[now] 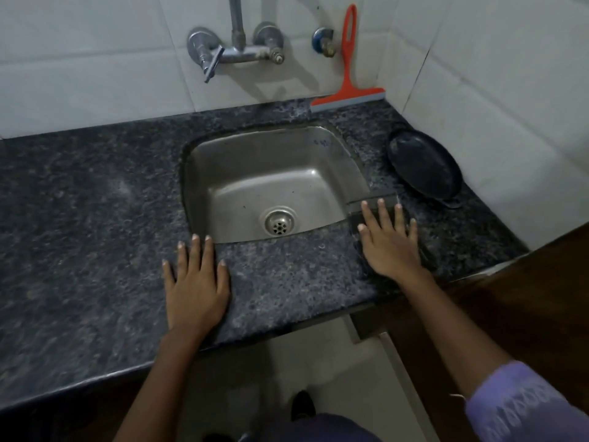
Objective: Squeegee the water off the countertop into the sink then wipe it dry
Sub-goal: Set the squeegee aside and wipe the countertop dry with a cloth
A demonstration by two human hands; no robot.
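While my flat left hand [196, 283] rests before the steel sink [325, 135], my spread right hand [389, 247] presses a dark folded cloth [374, 204] right of it on speckled granite countertop [79, 202].

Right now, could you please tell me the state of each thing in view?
Squeegee: upright, leaning on the wall behind the sink.
Cloth: flat on the counter, under the right hand.
Left hand: flat on the counter.
Sink: empty.
Pan: on the counter, right of sink.
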